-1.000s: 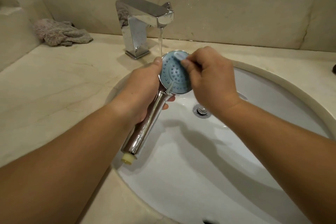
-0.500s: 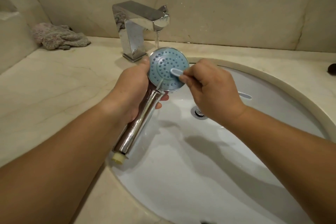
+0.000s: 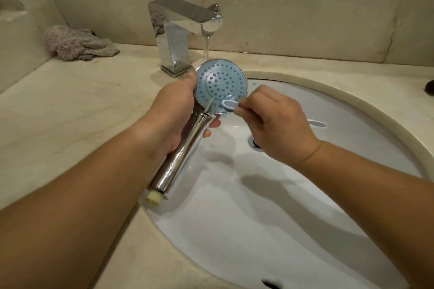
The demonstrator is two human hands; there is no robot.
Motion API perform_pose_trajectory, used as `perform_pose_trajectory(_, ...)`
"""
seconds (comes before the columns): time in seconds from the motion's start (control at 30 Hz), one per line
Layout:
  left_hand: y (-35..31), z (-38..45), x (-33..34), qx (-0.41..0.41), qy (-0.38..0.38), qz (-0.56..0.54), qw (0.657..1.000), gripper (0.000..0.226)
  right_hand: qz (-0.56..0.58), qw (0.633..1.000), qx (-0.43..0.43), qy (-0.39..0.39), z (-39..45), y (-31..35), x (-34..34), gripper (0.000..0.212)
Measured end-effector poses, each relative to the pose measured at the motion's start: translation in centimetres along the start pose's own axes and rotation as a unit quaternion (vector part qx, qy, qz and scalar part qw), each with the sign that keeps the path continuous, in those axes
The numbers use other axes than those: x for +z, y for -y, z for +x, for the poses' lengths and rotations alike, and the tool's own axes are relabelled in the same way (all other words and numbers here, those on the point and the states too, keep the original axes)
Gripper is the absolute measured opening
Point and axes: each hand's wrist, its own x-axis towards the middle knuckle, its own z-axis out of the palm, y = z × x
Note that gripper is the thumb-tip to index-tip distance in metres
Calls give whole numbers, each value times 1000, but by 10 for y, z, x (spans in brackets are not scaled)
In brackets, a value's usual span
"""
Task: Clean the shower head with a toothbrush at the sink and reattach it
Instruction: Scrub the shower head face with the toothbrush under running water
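Head view: left hand [image 3: 175, 110] wraps the shiny chrome handle of the shower head [image 3: 220, 85], thumb up along the rim of the disc. Disc is round, pale blue face with rings of small raised nozzles, chrome edge, tilted toward the camera over the back of the sink [image 3: 270, 206]. Cream plastic threaded end of the handle sticks out past the basin's left rim. Right hand [image 3: 277, 124] pinches the toothbrush [image 3: 229, 103] near its neck; the blue oval brush head lies on the lower right of the disc, and the handle tip pokes out behind the hand. Chrome square tap [image 3: 180, 30] runs a thin stream onto the disc's top edge. Basin is smooth white, oval, wet, with a metal drain [image 3: 254, 143]; wide room below the hands. Beige marble surface [image 3: 58, 110], crumpled fuzzy cloth [image 3: 77, 44] in the far left corner, well apart.
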Motion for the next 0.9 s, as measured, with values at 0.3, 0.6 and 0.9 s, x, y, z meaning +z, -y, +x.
perform_pose_trajectory(0.3,0,2,2,0,4,-13,1000,52,11,999,34,-9,0,2,2,22)
perform_pose_trajectory(0.6,2,5,3,1,-2,-17,1000,51,14,998,59,-27,2,2,3,20)
perform_pose_trajectory(0.9,1,3,2,11,-19,-1,1000,49,18,998,62,-8,-3,-2,6,21)
